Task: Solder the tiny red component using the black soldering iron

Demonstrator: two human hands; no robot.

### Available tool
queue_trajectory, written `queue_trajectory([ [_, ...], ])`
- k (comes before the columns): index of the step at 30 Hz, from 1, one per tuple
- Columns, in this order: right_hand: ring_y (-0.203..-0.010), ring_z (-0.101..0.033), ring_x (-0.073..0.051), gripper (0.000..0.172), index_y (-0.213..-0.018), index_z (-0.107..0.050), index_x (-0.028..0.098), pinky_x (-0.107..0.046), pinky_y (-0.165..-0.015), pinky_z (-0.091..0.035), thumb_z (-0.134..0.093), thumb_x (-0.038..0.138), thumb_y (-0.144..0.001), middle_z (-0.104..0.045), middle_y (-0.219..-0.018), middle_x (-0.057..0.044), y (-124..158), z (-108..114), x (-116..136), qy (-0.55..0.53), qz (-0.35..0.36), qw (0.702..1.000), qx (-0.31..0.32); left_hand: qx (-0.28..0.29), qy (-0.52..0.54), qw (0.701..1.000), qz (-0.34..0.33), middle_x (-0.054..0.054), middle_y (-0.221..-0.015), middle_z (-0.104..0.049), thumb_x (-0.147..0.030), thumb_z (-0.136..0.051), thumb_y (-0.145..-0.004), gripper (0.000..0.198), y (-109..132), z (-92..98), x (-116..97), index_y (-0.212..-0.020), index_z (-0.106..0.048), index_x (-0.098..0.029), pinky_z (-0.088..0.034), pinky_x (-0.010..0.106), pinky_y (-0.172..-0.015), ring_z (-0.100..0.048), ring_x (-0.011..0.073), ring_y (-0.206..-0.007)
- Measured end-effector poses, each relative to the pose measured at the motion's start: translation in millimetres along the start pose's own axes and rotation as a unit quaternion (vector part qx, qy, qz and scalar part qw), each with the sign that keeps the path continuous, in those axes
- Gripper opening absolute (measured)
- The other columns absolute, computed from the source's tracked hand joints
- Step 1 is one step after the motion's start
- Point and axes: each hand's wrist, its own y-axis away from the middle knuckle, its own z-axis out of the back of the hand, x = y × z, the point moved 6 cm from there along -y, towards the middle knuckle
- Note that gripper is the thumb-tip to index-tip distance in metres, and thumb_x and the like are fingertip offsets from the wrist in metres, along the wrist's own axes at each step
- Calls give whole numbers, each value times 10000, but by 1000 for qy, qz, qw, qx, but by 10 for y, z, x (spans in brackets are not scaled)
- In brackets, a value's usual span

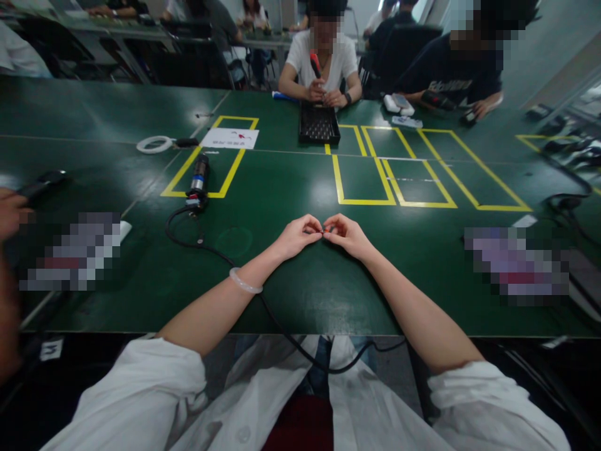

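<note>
Green and shiny, the big surface has yellow tape on it in box shapes, and people sit on the far side. Right in front of the person, near the middle, is a tiny thing with some orange-red and some dark on it. It is too small and blurry to tell what it is. The left hand and the right hand meet there, and the fingers of both seem to pinch it by the tips. I can't tell if the hands rest on the surface or float just over it. Only small bits of finger seem to touch it, so it could slip out, drop and roll away if one pinch gets loose. A clear bracelet is on the left wrist. Under that arm runs a black cord, which hangs over the near edge by the lap. If an arm or knee catches the cord, it could tug the dark tube-shaped tool it seems to join. Farther off are a white paper, a white ring and a black tray.
</note>
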Motion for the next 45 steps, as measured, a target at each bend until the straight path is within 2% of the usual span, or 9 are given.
queue_trajectory([
  [4, -558, -455, -97, 285, -952, -637, 172, -236, -536, -349, -723, 396, -798, -550, -664, 35, -5, 0, -11, 31, -15, 999, 7, -25, 0, 1000, 2, 55, -943, -645, -246, -723, -755, 273, 6, 27, -6, -963, -579, -142, -496, 276, -771, -617, 140, -849],
  [14, -588, -478, -97, 218, -923, -635, 180, -251, -562, -368, -720, 340, -803, -572, -719, 21, 22, 1, 123, 81, 36, 996, -11, -10, -11, 1000, 9, 46, -913, -644, -266, -718, -771, 264, 10, 23, 38, -957, -582, -136, -490, 254, -733, -615, 122, -795],
  [22, -551, -472, -99, 299, -955, -613, 184, -250, -542, -364, -731, 392, -776, -564, -673, 31, -10, 22, 0, 24, -9, 1000, -11, 18, -80, 997, -8, 77, -994, -666, -442, -608, -875, 336, -19, 87, -43, -1020, -611, -138, -496, 317, -835, -630, 177, -908],
  [25, -546, -465, -95, 339, -970, -597, 191, -247, -538, -365, -746, 406, -755, -568, -690, 31, -19, 24, -26, 9, -23, 1000, -15, -37, -198, 979, -26, 92, -1097, -651, -476, -483, -944, 385, -44, 443, -135, -1094, -624, -151, -476, 353, -936, -613, 205, -1027],
  [28, -535, -449, -91, 333, -963, -595, 191, -244, -532, -348, -742, 404, -754, -549, -670, 41, -24, 9, -31, 7, -30, 1000, -7, -142, -377, 915, -1, 116, -1245, -590, -431, -507, -934, 391, 5, 1096, -164, -1196, -604, -156, -432, 410, -1030, -566, 247, -1148],
  [32, -535, -450, -93, 302, -959, -610, 179, -247, -546, -341, -724, 383, -768, -537, -639, 47, -30, 5, -14, 24, -32, 999, 0, -293, -527, 787, 130, 194, -1458, -434, -398, -613, -878, 569, 321, 2106, -83, -1351, -497, -105, -341, 516, -1103, -411, 360, -1325],
  [35, -544, -460, -96, 284, -952, -618, 168, -251, -560, -347, -714, 369, -775, -543, -638, 43, -33, 10, -2, 31, -31, 999, 0, -321, -540, 738, 249, 232, -1450, -426, -476, -651, -849, 721, 619, 2605, 73, -1386, -426, -49, -398, 569, -1007, -444, 390, -1249],
  [39, -554, -471, -100, 283, -955, -622, 169, -252, -568, -355, -711, 379, -786, -554, -645, 38, -29, 14, -23, 28, -29, 999, 1, -276, -530, 733, 325, 167, -1300, -539, -502, -620, -865, 641, 790, 2833, 250, -1322, -487, -73, -469, 471, -913, -516, 298, -1101],
  [45, -569, -480, -95, 289, -946, -624, 175, -252, -567, -362, -720, 398, -790, -591, -719, 20, -29, 19, -39, 19, -28, 999, -2, -269, -549, 726, 315, 145, -1341, -512, -480, -634, -829, 660, 727, 2767, 247, -1382, -492, -150, -479, 426, -926, -537, 284, -1130],
])
